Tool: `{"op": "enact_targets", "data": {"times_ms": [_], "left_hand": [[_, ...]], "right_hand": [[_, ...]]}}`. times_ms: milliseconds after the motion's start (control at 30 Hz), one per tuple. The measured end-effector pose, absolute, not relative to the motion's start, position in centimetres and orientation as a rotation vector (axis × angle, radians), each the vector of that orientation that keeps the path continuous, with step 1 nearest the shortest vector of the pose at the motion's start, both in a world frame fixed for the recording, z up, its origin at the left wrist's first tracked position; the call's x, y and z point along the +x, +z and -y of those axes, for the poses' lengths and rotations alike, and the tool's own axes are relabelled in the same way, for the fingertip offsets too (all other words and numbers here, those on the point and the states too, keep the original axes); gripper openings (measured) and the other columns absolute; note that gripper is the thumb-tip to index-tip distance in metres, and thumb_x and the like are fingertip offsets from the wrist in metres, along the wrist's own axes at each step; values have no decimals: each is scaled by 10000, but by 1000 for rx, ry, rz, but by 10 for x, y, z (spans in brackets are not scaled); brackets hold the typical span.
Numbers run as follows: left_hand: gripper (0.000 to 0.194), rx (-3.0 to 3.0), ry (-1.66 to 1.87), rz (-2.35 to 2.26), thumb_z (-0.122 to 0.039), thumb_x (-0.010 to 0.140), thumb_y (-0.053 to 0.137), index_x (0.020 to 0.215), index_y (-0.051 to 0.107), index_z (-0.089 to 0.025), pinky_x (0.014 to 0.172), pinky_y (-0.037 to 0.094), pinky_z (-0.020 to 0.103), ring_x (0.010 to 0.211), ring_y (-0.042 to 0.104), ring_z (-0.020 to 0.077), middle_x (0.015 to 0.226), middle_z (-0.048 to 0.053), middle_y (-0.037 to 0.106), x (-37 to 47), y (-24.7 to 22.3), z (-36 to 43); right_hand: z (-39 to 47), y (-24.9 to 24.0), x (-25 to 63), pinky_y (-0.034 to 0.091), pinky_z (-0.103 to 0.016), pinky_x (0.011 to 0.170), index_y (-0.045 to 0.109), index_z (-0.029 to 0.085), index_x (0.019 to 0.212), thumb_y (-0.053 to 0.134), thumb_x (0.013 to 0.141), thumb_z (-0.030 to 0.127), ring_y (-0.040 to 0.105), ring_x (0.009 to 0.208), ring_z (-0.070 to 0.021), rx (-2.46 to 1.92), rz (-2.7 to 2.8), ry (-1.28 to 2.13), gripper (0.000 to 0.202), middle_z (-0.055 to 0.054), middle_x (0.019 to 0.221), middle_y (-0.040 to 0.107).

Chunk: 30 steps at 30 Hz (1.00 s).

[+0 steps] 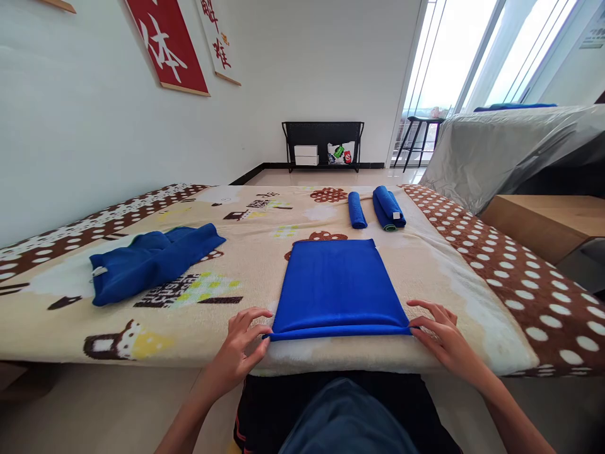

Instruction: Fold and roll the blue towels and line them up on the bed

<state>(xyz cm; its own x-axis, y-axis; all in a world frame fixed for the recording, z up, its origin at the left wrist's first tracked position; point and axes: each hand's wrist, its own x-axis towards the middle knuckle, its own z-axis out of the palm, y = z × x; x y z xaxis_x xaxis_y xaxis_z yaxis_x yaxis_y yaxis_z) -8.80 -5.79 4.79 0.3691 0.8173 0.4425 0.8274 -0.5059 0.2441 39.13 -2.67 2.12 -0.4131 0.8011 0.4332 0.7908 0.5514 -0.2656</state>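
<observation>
A blue towel (338,284) lies flat as a neat rectangle on the blanket in front of me, its near edge turned up into a narrow roll. My left hand (246,340) pinches the left end of that rolled edge between thumb and fingers. At the opposite end, my right hand (439,331) pinches the right corner of the same edge, with its upper fingers lifted. Farther back lie a thin rolled blue towel (357,210) and a thicker blue roll (388,207) with a white tag. To the left is a loosely crumpled blue towel (154,258).
The patterned blanket (255,265) covers a bed with a brown polka-dot border. A cardboard box (543,221) and plastic-covered furniture (520,145) stand at the right. A black rack (322,142) is against the far wall, with a stool (418,139) by the window.
</observation>
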Motion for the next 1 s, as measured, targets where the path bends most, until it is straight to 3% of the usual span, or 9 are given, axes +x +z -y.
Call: {"op": "enact_targets", "data": {"times_ms": [167,300,367,433,567,667,800,900,1000], "left_hand": [[182,-2554,-688,1633,-215,923,442,898,619,-250,1021,370,444,1290,446,257,1343,67,553,-78,41,60],[110,-2214,-703,1756,-190,872,494,853,597,-222,985,342,504,1274,468,314,1363,110,551,-55,31,61],[128,-1998,-760,1785,-155,845,534,929,612,-211,985,338,527,1266,484,341,1371,140,547,-38,26,64],[242,-1883,-829,1716,-89,839,533,1038,622,-195,993,346,530,1249,515,342,1367,163,557,-16,22,66],[365,-2182,-949,1255,-11,887,473,1189,610,-164,1059,389,444,1297,530,260,1320,131,628,34,9,61],[427,-2422,-932,996,-24,920,434,1323,539,-117,1105,415,389,1359,484,214,1328,108,640,49,0,53],[540,-2434,-856,1124,-47,915,442,1449,423,-127,1133,391,424,1390,449,224,1418,114,569,9,-7,52],[568,-2343,-814,1266,-99,922,482,1479,396,-169,1144,347,468,1385,456,251,1419,106,569,-33,-7,60],[525,-2166,-829,1376,-131,921,521,1437,467,-214,1185,215,536,1347,499,277,1369,77,616,-38,-1,69]], "right_hand": [[29,21,384,384,-447,989,632,264,888,416,996,309,498,1245,-244,-1303,2331,58,245,-36,1407,517],[26,10,361,322,-497,982,596,222,848,489,925,241,533,1204,-282,-1416,2099,-227,133,-83,1317,589],[30,6,341,299,-506,995,619,209,936,520,897,191,545,1206,-300,-1440,1937,-381,108,-113,1309,601],[37,3,317,291,-486,1015,631,209,1069,500,899,115,561,1207,-281,-1375,1888,-445,234,-118,1324,604],[49,-2,266,320,-395,1058,588,211,1273,418,937,24,560,1246,-201,-953,2118,-342,420,-76,1321,631],[48,-6,254,360,-377,1087,502,159,1394,381,954,17,484,1337,-192,-813,2267,-272,478,-76,1379,591],[44,-14,295,375,-407,1121,394,155,1488,453,962,80,429,1388,-212,-953,2262,-248,534,-87,1456,513],[46,-17,335,379,-441,1109,417,184,1478,517,965,159,481,1349,-234,-1086,2179,-300,523,-76,1421,551],[50,-14,338,327,-496,1122,494,214,1418,554,951,188,519,1312,-262,-1209,2089,-405,472,-56,1356,609]]}}
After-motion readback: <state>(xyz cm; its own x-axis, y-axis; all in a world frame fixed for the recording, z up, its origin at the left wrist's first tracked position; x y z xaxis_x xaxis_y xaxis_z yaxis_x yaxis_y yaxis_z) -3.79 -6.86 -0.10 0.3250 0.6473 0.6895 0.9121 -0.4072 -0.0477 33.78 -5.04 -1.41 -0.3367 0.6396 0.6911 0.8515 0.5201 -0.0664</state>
